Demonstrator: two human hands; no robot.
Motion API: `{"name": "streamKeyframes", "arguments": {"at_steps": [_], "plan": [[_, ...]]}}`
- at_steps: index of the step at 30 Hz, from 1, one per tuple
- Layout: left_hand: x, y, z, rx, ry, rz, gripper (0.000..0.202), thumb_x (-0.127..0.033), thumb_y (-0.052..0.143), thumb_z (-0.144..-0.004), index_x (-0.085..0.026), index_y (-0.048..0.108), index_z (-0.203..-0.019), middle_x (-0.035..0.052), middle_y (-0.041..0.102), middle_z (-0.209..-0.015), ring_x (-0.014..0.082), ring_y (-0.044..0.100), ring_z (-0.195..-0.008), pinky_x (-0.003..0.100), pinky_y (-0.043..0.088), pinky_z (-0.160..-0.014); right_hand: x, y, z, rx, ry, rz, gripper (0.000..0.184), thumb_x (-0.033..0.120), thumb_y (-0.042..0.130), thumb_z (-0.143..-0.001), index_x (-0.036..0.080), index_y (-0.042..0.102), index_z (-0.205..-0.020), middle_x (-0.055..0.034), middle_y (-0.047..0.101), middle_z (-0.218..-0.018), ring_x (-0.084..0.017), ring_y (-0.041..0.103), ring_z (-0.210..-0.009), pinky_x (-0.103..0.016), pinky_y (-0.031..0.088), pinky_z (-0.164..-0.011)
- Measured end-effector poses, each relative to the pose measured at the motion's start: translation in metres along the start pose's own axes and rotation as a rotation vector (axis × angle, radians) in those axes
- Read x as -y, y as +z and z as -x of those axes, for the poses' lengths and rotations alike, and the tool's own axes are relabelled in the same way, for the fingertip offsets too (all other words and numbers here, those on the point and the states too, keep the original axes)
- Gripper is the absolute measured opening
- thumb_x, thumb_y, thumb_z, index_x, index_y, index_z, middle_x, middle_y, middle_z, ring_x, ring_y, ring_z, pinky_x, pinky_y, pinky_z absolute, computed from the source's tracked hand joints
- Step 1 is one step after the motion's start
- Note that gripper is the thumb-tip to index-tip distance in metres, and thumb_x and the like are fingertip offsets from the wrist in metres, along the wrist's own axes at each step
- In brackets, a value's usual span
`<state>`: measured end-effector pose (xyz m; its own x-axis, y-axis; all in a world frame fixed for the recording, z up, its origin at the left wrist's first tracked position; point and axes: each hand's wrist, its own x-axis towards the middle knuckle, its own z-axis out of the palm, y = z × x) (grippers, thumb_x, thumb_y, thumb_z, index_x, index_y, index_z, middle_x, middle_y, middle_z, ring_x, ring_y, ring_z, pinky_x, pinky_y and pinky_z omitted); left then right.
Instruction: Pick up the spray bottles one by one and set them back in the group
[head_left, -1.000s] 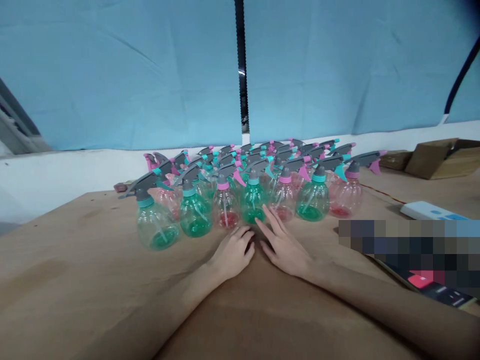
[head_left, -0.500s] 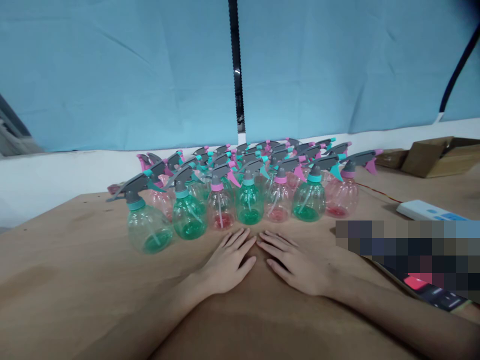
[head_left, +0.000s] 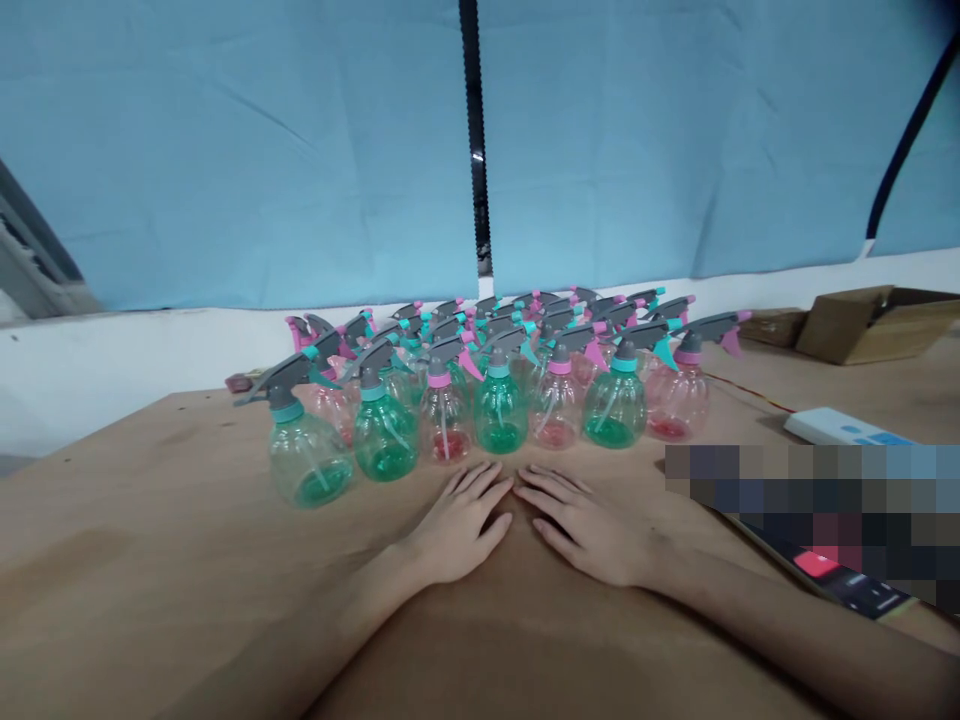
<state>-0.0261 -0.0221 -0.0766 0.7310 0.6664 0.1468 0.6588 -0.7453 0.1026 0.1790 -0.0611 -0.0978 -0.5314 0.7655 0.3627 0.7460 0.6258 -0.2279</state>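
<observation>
My left hand [head_left: 466, 522] lies flat on the wooden table [head_left: 150, 560], fingers stretched out and nothing in it. Beside it my right hand [head_left: 581, 522] rests the same way, its fingertips close to the left ones. Just beyond the hands stand rows of clear spray bottles with grey trigger heads. In the front row, a green spray bottle [head_left: 501, 412] and a pink spray bottle [head_left: 555, 408] are nearest the fingertips. At the row's left end is another green spray bottle [head_left: 309, 462], and a pink one [head_left: 677, 400] ends it on the right. Bottles behind are partly hidden.
An open cardboard box [head_left: 844, 328] sits at the back right. Nearer are a white power strip [head_left: 814, 425] with a cable and a phone-like screen [head_left: 862, 590], partly covered by a pixelated patch. A blue cloth [head_left: 300, 150] hangs behind the table.
The view has shifted slightly, so the bottles and background sit a little differently in it. Both hands stay flat on the table in the same place.
</observation>
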Motion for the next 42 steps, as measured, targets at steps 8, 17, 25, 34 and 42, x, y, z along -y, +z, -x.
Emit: {"name": "streamKeyframes", "arguments": {"at_steps": [8,17,25,34,42], "plan": [[0.000,-0.001,0.001,0.005,0.004,-0.002,0.045,-0.034,0.036,-0.090,-0.015,0.043,-0.130,0.0109,0.038,-0.140,0.0238,0.031,-0.130,0.044,0.026,-0.107,0.009,-0.048,-0.010,-0.227,-0.198,-0.003,0.037,0.015,0.038,-0.088,0.025,0.052,-0.121,-0.0033,0.056,-0.121,-0.017,0.050,-0.112,-0.036,0.042,-0.095],[0.000,-0.003,0.001,-0.010,0.004,0.058,0.043,-0.035,0.039,-0.089,-0.018,0.047,-0.127,0.0095,0.039,-0.139,0.0247,0.031,-0.130,0.046,0.027,-0.106,-0.084,-0.169,-0.120,-0.407,0.292,0.184,0.040,0.020,0.052,-0.080,0.012,0.052,-0.119,-0.0133,0.056,-0.117,-0.024,0.054,-0.106,-0.040,0.044,-0.090],[-0.001,-0.004,0.002,0.016,-0.001,0.027,0.044,-0.034,0.036,-0.090,-0.016,0.046,-0.129,0.0101,0.036,-0.141,0.0251,0.030,-0.131,0.046,0.026,-0.107,-0.135,-0.167,-0.162,-0.055,0.388,0.218,0.017,0.012,0.071,-0.061,0.011,0.071,-0.078,-0.0102,0.071,-0.084,-0.024,0.065,-0.082,-0.034,0.049,-0.075],[-0.001,-0.006,0.002,0.036,-0.006,0.036,0.044,-0.033,0.036,-0.089,-0.015,0.045,-0.129,0.0113,0.035,-0.141,0.0253,0.029,-0.131,0.046,0.025,-0.107,-0.132,-0.185,-0.159,-0.113,0.450,0.182,0.028,0.023,0.065,-0.071,0.006,0.069,-0.093,-0.0093,0.070,-0.078,-0.015,0.064,-0.059,-0.027,0.051,-0.060],[0.000,-0.005,0.001,0.033,-0.009,0.028,0.045,-0.034,0.036,-0.090,-0.015,0.044,-0.130,0.0102,0.035,-0.141,0.0240,0.029,-0.131,0.044,0.024,-0.107,-0.090,-0.259,-0.135,-0.496,0.370,0.216,0.034,0.031,0.060,-0.080,0.009,0.063,-0.106,-0.0102,0.066,-0.092,-0.023,0.061,-0.087,-0.043,0.047,-0.080]]}}
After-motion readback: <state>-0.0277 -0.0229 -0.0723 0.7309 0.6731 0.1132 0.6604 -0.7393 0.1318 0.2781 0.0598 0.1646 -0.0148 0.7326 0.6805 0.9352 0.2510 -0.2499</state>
